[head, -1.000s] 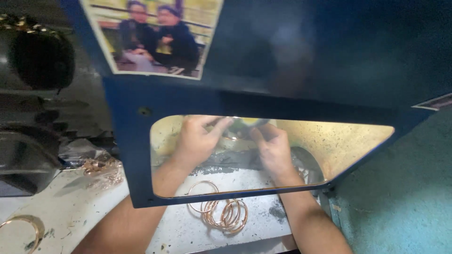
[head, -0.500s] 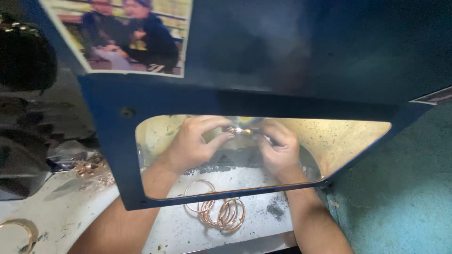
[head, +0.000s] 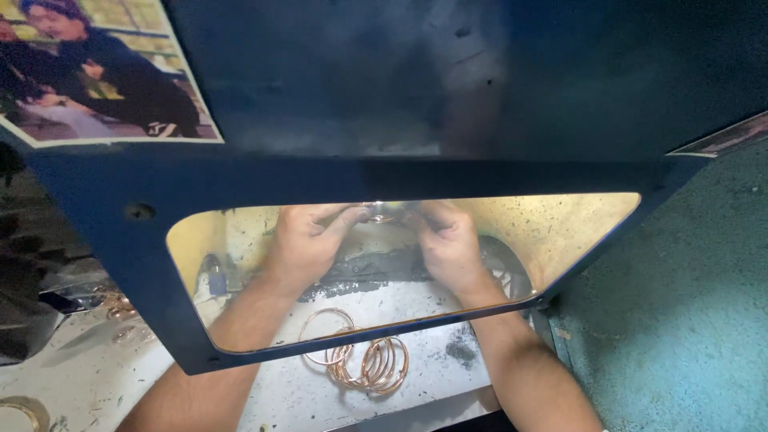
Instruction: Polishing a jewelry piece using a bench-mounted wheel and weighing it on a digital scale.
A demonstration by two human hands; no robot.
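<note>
Both my hands reach in behind the clear window of a dark blue metal guard [head: 416, 96]. My left hand [head: 304, 240] and my right hand [head: 450, 244] pinch the two sides of a small shiny metal ring [head: 386, 212], held up near the window's top edge. The ring is partly hidden by my fingertips and by glare. Below my forearms, several thin copper-coloured bangles [head: 364, 360] lie in a loose pile on the white worktop [head: 304, 392].
A printed photograph [head: 96, 72] is stuck on the guard at the upper left. More bangles [head: 116, 304] lie at the left by dark machine parts, and one [head: 24, 412] at the bottom left corner. A teal wall [head: 688, 320] stands at the right.
My view has shifted closer and to the right. My hands have come together and risen toward the window's top edge, both now on the small ring.
</note>
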